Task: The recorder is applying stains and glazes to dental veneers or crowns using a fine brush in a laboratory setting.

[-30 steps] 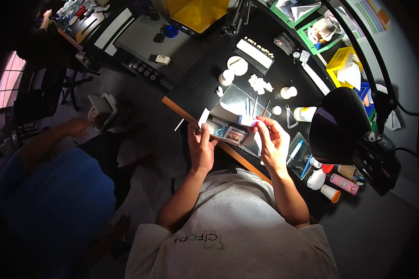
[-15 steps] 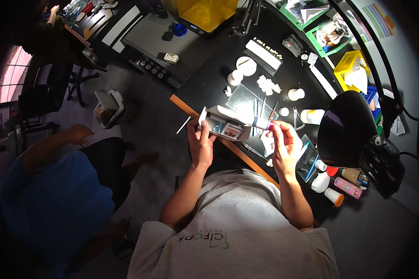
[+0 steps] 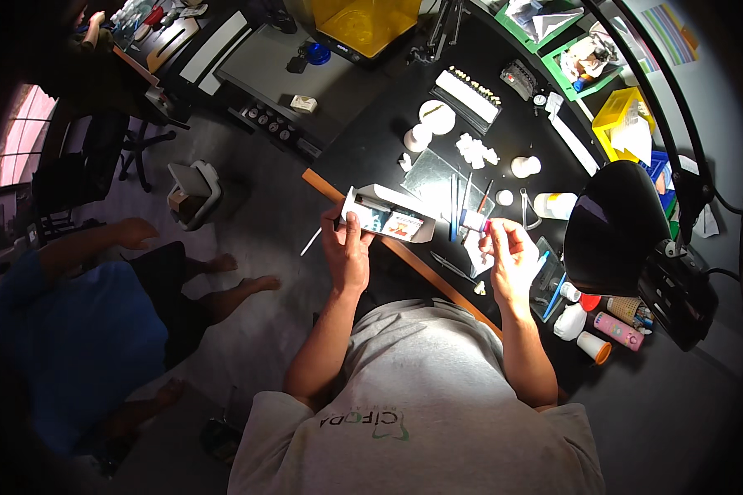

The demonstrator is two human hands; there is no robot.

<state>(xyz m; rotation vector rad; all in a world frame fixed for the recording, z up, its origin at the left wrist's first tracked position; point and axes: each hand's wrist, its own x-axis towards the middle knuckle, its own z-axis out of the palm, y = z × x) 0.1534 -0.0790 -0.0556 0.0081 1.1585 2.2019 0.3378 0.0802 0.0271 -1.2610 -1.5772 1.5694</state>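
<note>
My left hand (image 3: pixel 348 257) is closed around a small open cardboard box (image 3: pixel 428 229), tilted so that its inside faces up. Something with printed pictures shows inside the box. A thin white stick (image 3: pixel 310 242) juts out to the left of this hand; whether the fingers hold it is hidden. My right hand (image 3: pixel 513 257) pinches the purple end of a small pale vial (image 3: pixel 474 220), just right of the box and apart from it. Beneath the vial lie a glass slab (image 3: pixel 428 175) and several slim tools (image 3: pixel 454 206) on the black bench (image 3: pixel 363 140).
White jars (image 3: pixel 417 138), a rack of tooth shade samples (image 3: pixel 468 97) and a white bottle (image 3: pixel 555 206) stand farther back. A black lamp head (image 3: pixel 619 231) hangs at the right. Cups and a pink can (image 3: pixel 617 332) are at the right. Another person in blue (image 3: pixel 91 322) is at the left.
My left hand has shifted left with the box, which shows more of its inside. The vial has come away from the box's right end. The person in blue has moved their legs.
</note>
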